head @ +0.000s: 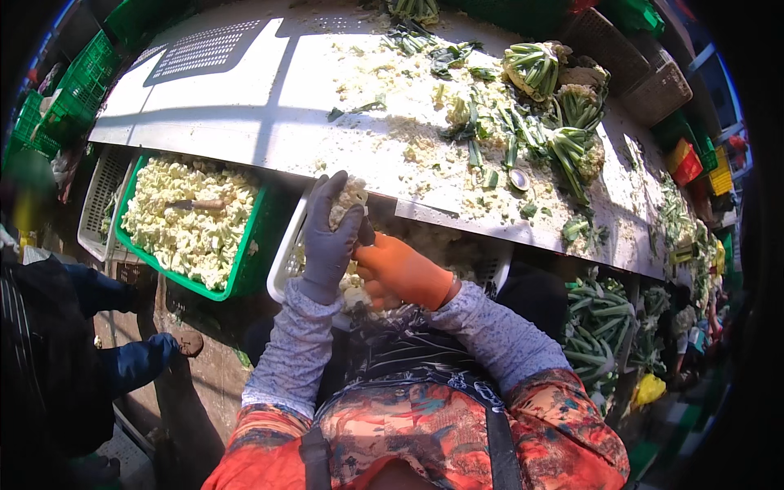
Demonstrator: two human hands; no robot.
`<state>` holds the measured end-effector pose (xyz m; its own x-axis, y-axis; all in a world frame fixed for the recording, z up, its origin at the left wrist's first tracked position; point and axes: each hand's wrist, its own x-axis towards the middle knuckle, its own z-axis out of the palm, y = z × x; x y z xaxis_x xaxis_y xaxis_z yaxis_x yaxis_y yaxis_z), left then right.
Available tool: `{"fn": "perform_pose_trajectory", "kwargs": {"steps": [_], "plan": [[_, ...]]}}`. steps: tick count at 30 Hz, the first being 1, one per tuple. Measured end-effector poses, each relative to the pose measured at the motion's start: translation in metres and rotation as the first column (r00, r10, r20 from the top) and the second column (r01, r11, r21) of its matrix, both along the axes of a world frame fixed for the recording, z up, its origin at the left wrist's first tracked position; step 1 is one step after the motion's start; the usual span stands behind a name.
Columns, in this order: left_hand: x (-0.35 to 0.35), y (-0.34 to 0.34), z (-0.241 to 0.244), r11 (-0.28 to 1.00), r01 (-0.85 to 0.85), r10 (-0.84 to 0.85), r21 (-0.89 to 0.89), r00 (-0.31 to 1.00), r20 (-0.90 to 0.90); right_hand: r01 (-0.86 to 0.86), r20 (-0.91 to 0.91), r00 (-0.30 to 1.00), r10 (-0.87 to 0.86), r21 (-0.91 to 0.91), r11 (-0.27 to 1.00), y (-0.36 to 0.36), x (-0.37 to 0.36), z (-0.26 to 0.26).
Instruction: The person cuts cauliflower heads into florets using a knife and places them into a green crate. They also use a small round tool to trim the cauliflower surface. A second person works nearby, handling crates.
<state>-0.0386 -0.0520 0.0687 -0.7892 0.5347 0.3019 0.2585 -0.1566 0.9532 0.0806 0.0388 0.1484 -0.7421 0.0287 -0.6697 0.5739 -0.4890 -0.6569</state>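
My left hand (327, 239), in a grey glove, holds a cauliflower piece (348, 199) between thumb and fingers, just off the table's near edge. Close against it, my right hand (404, 269) in an orange glove is curled around what looks like a small knife (366, 233); only a dark, narrow part shows and its handle is hidden in the fist. Below both hands is a white plastic crate (283, 269) with cauliflower florets (354, 291) in it, partly covered by my forearms.
Left of me, a green crate (229, 288) full of florets has a wooden-handled knife (196, 204) on top. Cauliflower heads (534, 70), leaves, crumbs and a shiny oval metal object (519, 179) lie on the white table (214, 131). Cut stalks (597, 331) are heaped at right. Another person (55, 355) is at left.
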Motion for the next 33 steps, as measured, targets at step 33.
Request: {"fn": "perform_pose_trajectory", "kwargs": {"steps": [33], "plan": [[-0.013, -0.007, 0.006, 0.984, 0.166, -0.096, -0.057, 0.777, 0.622, 0.381, -0.259, 0.895, -0.363, 0.022, 0.924, 0.039, -0.009, -0.078]]}}
